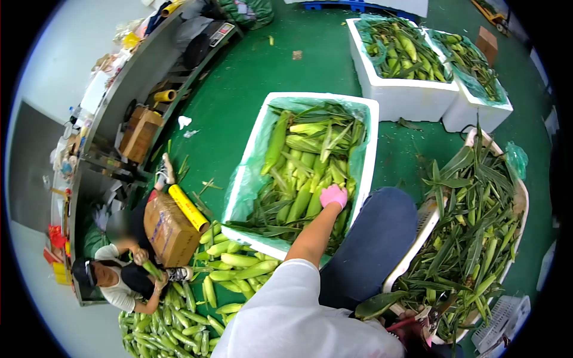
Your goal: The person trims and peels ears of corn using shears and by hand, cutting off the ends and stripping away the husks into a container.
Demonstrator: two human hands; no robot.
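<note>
My left hand (334, 196), in a pink glove, reaches into a white foam box (239, 194) lined with green plastic. Its fingers curl down onto an ear of corn (315, 203) in green husk; the fingertips are partly hidden. More unpeeled ears and loose leaves fill the box around it. At the lower right, a dim shape by my knee appears to be my right hand (425, 319), close to a white basket (412, 250) heaped with corn husks (471, 238). I cannot make out its fingers or anything in them.
Two more foam boxes (409, 98) of corn stand at the upper right. Trimmed ears (239, 265) and wrapped ears (170, 322) lie piled at lower left. Another person (122, 277) sits there holding an ear, beside a cardboard box (170, 230). Cluttered shelves (134, 77) line the left.
</note>
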